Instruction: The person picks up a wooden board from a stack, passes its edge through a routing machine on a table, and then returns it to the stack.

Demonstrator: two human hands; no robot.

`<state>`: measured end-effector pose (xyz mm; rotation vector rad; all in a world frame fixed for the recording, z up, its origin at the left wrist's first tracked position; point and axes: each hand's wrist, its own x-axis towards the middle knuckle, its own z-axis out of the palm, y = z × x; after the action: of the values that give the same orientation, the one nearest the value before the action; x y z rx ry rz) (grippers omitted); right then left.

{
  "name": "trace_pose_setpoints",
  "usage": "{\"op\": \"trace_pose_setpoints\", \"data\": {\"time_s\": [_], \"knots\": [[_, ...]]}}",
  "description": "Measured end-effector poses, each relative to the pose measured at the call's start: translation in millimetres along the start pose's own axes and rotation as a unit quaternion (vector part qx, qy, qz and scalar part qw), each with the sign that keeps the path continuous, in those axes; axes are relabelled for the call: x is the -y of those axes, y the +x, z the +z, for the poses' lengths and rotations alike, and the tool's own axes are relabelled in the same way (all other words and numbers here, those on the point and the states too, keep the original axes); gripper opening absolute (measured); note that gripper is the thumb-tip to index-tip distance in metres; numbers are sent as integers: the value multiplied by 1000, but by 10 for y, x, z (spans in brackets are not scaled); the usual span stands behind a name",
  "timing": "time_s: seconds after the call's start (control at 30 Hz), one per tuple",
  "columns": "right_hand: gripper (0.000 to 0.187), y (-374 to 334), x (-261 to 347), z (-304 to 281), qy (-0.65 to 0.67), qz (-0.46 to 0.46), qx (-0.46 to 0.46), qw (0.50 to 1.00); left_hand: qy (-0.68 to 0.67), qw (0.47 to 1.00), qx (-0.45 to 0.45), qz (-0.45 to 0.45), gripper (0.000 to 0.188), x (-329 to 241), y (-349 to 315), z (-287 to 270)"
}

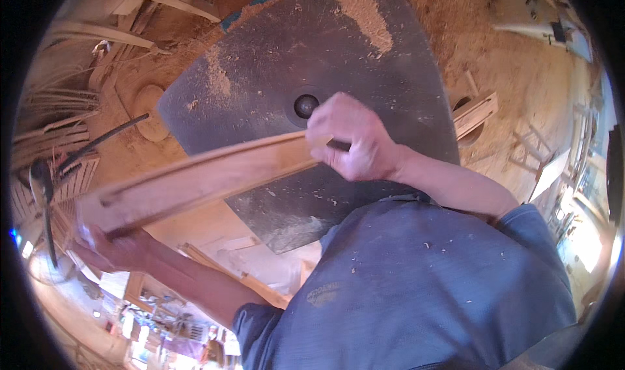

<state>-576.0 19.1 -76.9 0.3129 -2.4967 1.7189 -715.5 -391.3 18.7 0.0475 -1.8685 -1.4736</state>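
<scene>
A long, pale wooden board with a groove along its edge slants across the view, slightly blurred. My left hand is closed on its lower left end, past the left side of a dark machine table. Around its upper right end my right hand has its fingers wrapped. Just beyond my right hand, a round spindle stands in a hole in the tabletop. The board is held above the table's near left part; whether it touches the surface I cannot tell.
Piles of wood shavings lie on the far part of the table. Another piece of wood sits off its right side. Wooden strips are on the left, beside a black rod. Sawdust covers the floor.
</scene>
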Motion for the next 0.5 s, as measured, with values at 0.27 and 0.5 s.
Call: {"op": "trace_pose_setpoints", "data": {"time_s": [0.27,0.5], "knots": [[81,-271,743,-1131,341,-70,-56,936,-106,873,367,302,70,-2290,-1382,2016],[80,-2070,485,-1763,472,126,-322,811,-160,824,530,121,76,-2215,-3477,1674]]}}
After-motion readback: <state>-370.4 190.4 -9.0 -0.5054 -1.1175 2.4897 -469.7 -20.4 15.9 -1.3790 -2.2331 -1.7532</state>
